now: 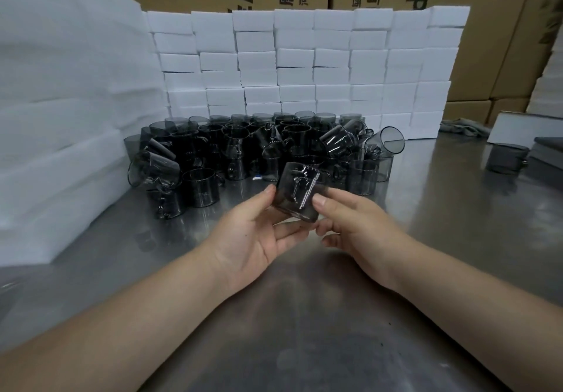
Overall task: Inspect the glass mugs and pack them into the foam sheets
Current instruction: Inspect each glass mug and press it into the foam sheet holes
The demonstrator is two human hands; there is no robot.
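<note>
The stack of foam sheets [61, 123] fills the left of the frame and runs off its left edge, so I can't see where it ends. Just right of it, at mid-frame, a crowd of glass mugs [231, 150] stands and lies on the steel worktop [304, 324]. They overlap so thickly that those at the back merge into one dark mass. Behind them rises a wall of white foam blocks [304, 62], its lowest row hidden by the mugs. The cardboard boxes [502, 44] along the top are cut by the upper edge, their print only partly legible.

Below the crowd, at centre frame, the held mug [300, 192] is up off the worktop between both hands. The left hand [249, 242] grasps it with the thumb on its upper left side and the fingers [289, 233] curled beneath. The right hand [356, 227] grasps its right side, thumb on the wall and fingers [330, 242] tucked under, partly hidden. The mug is smoky grey, see-through and tilted, with its handle towards me.

Further right, a lone mug [505, 158] stands apart near a grey cloth [463, 126]. A white box [515, 126] there is cut off at the right edge.
</note>
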